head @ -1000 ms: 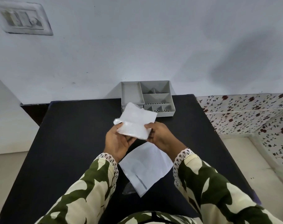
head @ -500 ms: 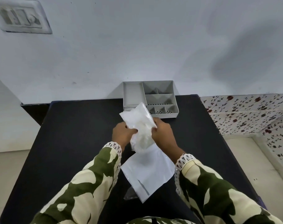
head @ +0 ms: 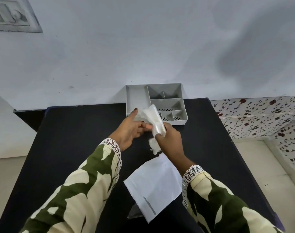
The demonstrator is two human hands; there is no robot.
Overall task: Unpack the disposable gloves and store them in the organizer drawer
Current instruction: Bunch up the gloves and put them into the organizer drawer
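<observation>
While the black table (head: pixel 72 148) fills the lower two thirds of the frame, the grey compartmented organizer (head: pixel 136 96) sits at its far edge, centre frame, hard against the wall, so a push from the reaching hands could likely jam or tip it rather than slide it. Lower centre lies the emptied white packet (head: pixel 153 185), flat on the table near its front edge; a sleeve dragging back across it could sweep it off. Beneath its lower left corner a scrap of clear plastic (head: pixel 135 212) pokes out, too dim to identify.

Just below the organizer's near wall, the right hand (head: pixel 170 142) pinches the bunched translucent disposable gloves (head: pixel 153 118) between thumb and fingers, held above the table with the upper end fanning over the organizer's front compartments and a loose tail hanging below the fist. That thin film looks slippery, so the bundle could spring open or snag on a divider as it goes in. The left hand (head: pixel 131 130) holds nothing: index finger stretched toward the organizer's front left corner, other fingers curled toward the bundle.

No drawer front is visible, as the hands and gloves cover the organizer's near left side. How many gloves are in the bundle cannot be told.
</observation>
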